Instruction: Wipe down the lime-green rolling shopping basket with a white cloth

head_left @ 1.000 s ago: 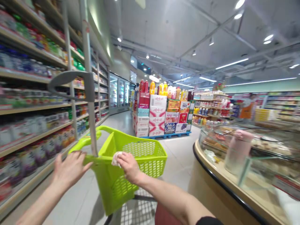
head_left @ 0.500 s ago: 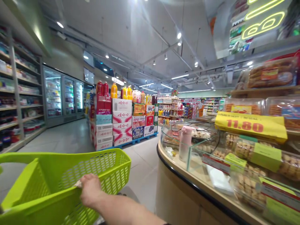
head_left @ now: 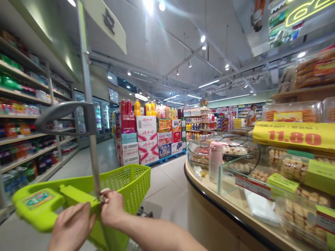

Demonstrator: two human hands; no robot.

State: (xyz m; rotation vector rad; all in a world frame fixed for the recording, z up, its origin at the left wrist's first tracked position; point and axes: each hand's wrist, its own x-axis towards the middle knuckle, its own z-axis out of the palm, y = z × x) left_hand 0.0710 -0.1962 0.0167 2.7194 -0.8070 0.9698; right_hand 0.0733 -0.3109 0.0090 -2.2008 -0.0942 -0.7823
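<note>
A lime-green plastic shopping cart [head_left: 128, 181] with perforated sides spans the lower left of the head view. My left hand [head_left: 72, 225] is closed at its near edge; the fingertips are partly hidden. Just to its right, my right hand [head_left: 112, 207] is closed at the near rim. A small crumpled whitish piece [head_left: 104, 196] shows at its fingertips, too small to name. A metal pole [head_left: 91, 150] with a grey loop handle [head_left: 65, 118] rises beside my hands and bears a pale sign panel [head_left: 110, 24] at the top.
A curved glass-edged counter [head_left: 222, 209] runs along the right, with a pink bottle [head_left: 216, 162], packed pastries [head_left: 295, 167] and a yellow price sign [head_left: 293, 137]. Stacked drink cartons [head_left: 146, 139] stand ahead. Shelves [head_left: 23, 139] line the left. A person [head_left: 251, 115] stands far off.
My left hand has come into view at the cart's near edge. The view has turned left, the pole with its handle now shows, and the green cart sits differently in view.
</note>
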